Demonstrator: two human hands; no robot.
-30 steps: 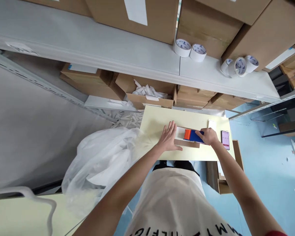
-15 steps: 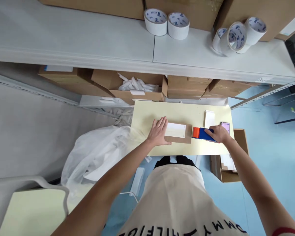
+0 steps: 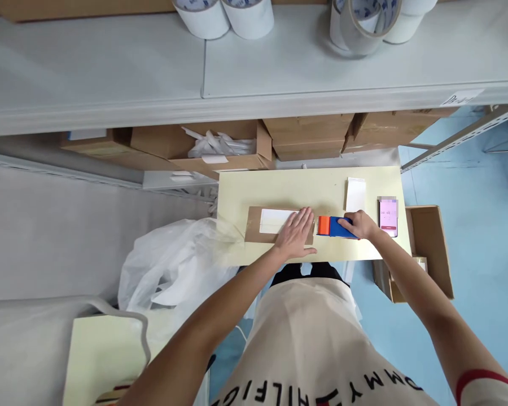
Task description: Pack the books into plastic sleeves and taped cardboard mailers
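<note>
A flat brown cardboard box point(image 3: 252, 225) with a white label point(image 3: 272, 221) on top lies on the pale yellow table point(image 3: 275, 186). My left hand point(image 3: 295, 232) rests open and flat over its right end, covering part of the label. Just right of the box, my right hand point(image 3: 359, 224) is closed around a blue and orange tape dispenser point(image 3: 337, 226). The dispenser's orange end faces the box, with a small gap between them.
Behind my right hand lie white papers point(image 3: 355, 194), with a phone point(image 3: 388, 216) to their right. An opened carton point(image 3: 425, 237) stands beside the table. Left is a translucent plastic bag point(image 3: 169, 259). A shelf point(image 3: 122, 62) with tape rolls point(image 3: 249, 20) overhangs the back.
My left hand has gone from the box's left end to its right end, uncovering the left side. My right hand still grips the tape dispenser near the box. The camera view has shifted.
</note>
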